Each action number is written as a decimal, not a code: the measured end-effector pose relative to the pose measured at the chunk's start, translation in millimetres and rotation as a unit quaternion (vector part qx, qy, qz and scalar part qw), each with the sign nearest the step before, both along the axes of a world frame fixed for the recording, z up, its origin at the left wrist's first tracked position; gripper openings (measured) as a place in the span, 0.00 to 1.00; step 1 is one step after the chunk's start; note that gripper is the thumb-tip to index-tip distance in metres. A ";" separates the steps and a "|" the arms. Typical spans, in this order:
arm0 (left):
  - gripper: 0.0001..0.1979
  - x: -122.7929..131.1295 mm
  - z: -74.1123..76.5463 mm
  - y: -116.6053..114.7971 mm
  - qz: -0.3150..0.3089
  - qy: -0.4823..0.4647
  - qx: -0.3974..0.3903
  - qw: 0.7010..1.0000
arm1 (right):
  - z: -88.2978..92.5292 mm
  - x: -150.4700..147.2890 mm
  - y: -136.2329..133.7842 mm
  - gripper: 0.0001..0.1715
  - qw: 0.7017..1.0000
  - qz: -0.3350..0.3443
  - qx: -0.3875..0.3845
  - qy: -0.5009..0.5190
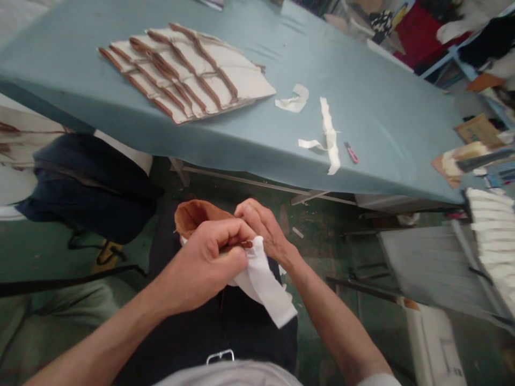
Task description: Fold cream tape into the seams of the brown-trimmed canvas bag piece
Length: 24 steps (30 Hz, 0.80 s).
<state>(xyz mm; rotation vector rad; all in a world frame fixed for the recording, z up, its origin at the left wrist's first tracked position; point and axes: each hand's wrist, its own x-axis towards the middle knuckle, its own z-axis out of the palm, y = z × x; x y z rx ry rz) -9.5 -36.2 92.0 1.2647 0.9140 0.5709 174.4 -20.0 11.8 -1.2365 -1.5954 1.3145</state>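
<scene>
In front of my lap I hold a fabric piece (203,212) with a brown, open, rounded end and white cloth below it. My left hand (217,252) is closed in a pinch on its edge, thumb against the bent forefinger. A white strip (269,292) hangs from that pinch toward my right forearm. My right hand (261,225) is closed on the far side of the same piece, its fingers partly hidden behind my left hand.
On the blue-covered table (241,145) lies a fanned stack of white pieces with brown edges (181,75). Right of it are white scraps (295,100), a white strip (330,136) and a small pink cutter (351,153). A dark blue cloth (88,182) hangs at the left.
</scene>
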 end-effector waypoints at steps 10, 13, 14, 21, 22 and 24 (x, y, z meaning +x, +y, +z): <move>0.08 -26.4 10.9 27.3 -0.075 0.087 0.092 0.989 | 71.6 14.0 6.6 0.34 0.975 0.127 0.177 -0.033; 0.05 -29.1 10.9 23.5 -0.073 0.093 0.095 0.988 | 77.1 8.9 14.6 0.27 0.949 0.159 0.245 -0.115; 0.04 -30.1 10.2 21.9 -0.072 0.096 0.096 0.988 | 77.1 7.8 16.1 0.28 0.943 0.173 0.253 -0.128; 0.02 -30.9 4.2 18.9 0.017 0.141 0.180 0.973 | 69.8 1.9 8.3 0.20 0.974 0.191 0.103 -0.067; 0.03 -29.3 2.7 18.3 0.026 0.106 0.152 0.982 | 67.2 -0.4 6.0 0.21 0.980 0.186 0.067 -0.030; 0.07 -24.8 -2.0 15.4 0.046 -0.002 0.068 0.997 | 61.4 -5.8 1.1 0.25 0.981 0.176 -0.025 0.077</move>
